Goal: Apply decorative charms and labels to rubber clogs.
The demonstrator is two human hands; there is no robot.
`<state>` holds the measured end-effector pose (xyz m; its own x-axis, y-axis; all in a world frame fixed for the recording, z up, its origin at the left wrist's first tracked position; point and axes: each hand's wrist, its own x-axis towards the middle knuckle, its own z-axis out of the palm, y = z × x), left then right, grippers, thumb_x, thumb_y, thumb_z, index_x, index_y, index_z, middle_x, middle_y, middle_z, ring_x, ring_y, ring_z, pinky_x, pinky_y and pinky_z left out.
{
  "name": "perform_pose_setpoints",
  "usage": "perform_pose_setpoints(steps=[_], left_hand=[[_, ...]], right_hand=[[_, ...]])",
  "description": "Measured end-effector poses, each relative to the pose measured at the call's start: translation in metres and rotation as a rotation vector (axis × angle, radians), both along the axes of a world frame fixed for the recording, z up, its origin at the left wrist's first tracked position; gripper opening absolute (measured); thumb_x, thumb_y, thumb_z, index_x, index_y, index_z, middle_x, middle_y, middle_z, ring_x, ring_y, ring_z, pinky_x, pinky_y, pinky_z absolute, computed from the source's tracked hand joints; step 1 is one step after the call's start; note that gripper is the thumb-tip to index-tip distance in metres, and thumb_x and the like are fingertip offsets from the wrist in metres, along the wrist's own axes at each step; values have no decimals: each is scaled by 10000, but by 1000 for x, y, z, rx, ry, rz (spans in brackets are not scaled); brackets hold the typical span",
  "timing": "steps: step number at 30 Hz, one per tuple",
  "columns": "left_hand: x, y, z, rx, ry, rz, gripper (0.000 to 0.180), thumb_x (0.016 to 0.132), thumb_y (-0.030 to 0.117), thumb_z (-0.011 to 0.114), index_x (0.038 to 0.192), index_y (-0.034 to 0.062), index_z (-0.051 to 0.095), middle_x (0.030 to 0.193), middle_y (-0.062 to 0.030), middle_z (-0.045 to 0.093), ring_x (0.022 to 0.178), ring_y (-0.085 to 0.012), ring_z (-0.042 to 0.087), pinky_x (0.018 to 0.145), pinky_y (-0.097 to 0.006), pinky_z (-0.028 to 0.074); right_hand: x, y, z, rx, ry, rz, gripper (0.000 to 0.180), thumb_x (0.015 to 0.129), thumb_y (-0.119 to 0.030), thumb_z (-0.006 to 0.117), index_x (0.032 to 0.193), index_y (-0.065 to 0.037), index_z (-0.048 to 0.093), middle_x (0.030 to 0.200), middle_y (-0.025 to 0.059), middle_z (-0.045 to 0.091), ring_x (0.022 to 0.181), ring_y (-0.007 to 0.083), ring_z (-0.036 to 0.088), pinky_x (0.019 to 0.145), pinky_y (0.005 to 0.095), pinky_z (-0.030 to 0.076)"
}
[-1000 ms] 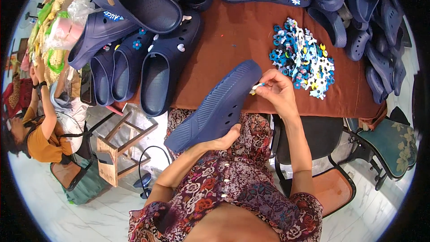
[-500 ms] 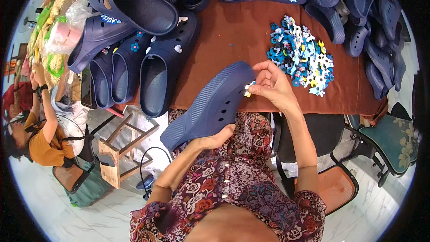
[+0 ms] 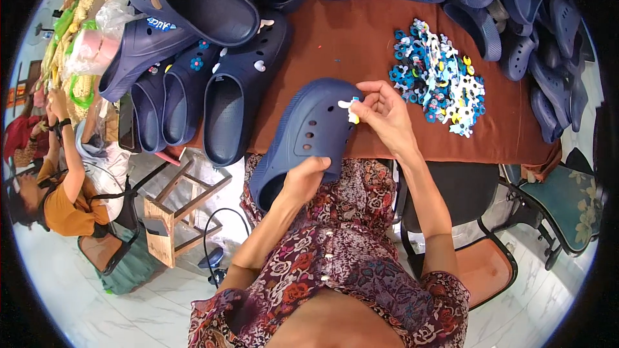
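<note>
My left hand grips a navy blue clog by its side near the opening, thumb on the upper. The toe points away from me, and several round holes show on top. Between thumb and fingers my right hand pinches a small white shoe charm with a bit of blue and yellow. It lies against the upper by the toe holes; whether its stem is in a hole I cannot tell. On the table to the right is a heap of loose charms in white, blue and yellow.
A brown cloth covers the table. More navy clogs stand at the left, some with charms, and others pile up at the back and right. Chairs stand below the table edge. Another person is at the far left.
The clog has turned so its holed upper faces up more, where its ridged sole side showed before. My left thumb now lies on the upper. My right hand keeps pinching the charm.
</note>
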<state>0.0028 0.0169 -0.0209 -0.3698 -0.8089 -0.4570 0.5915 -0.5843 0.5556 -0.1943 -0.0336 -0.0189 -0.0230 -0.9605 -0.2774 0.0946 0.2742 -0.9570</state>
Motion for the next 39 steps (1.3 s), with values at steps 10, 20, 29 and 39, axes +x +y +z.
perform_pose_setpoints(steps=[10, 20, 29, 39], left_hand=[[10, -25, 7, 162, 330, 144, 625, 688, 19, 509, 1305, -48, 433, 1302, -191, 515, 1230, -337, 481, 1097, -449, 331], [12, -26, 0, 113, 332, 58, 548, 752, -8, 558, 1288, -53, 455, 1274, -179, 538, 1204, -305, 508, 1091, -441, 345], [9, -27, 1, 149, 259, 104, 456, 774, -30, 565, 1226, -44, 508, 1200, -150, 585, 1143, -268, 551, 1049, -422, 394], [4, -19, 1, 97, 171, 95, 537, 747, 4, 531, 1272, -80, 460, 1258, -181, 552, 1184, -300, 528, 1057, -427, 385]], right_hand=[[-6, 6, 13, -334, 416, 133, 289, 830, -87, 699, 1108, -37, 645, 987, 45, 555, 837, 107, 582, 706, 249, 481], [1, 3, 10, -323, 468, 76, 275, 794, -77, 726, 1068, -75, 701, 954, 43, 555, 841, 134, 572, 721, 258, 478], [11, 1, 14, -445, 737, 52, 179, 817, -124, 699, 979, -49, 701, 856, 86, 606, 803, 257, 624, 688, 339, 494], [17, 9, 9, -476, 787, -34, 174, 831, -80, 698, 999, -38, 702, 874, 83, 626, 790, 199, 630, 680, 294, 490]])
